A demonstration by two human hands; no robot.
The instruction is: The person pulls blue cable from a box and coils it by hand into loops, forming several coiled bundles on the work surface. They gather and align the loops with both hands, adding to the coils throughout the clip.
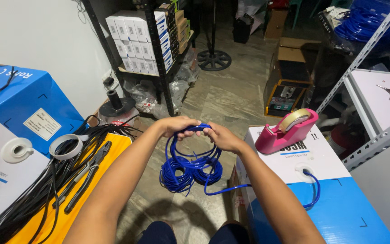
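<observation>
**Both hands gather a coil of blue cable at mid-frame**

In the centre of the frame the left hand (pixel 175 125) and the right hand (pixel 222 137) are closed side by side on the top of a coil of blue cable (pixel 191 166), which hangs in loose loops below them, above the stone floor (pixel 231 97). One strand runs from the coil toward the lower right, to a hole in the top of a white-and-blue box (pixel 326 190), where more of the same cable shows. A pink tape dispenser (pixel 286 131) sits on that box.

The cable looks light, limp enough to droop yet springy, so the loops probably want to fan apart; its smooth jacket may be a little slippery. Holding it where the loops bunch at the top seems the surest grip.

At lower left a bundle of black cables (pixel 32 199), a roll of clear tape (pixel 66 145) and black pliers (pixel 89 174) lie on a yellow surface (pixel 113 149).
</observation>
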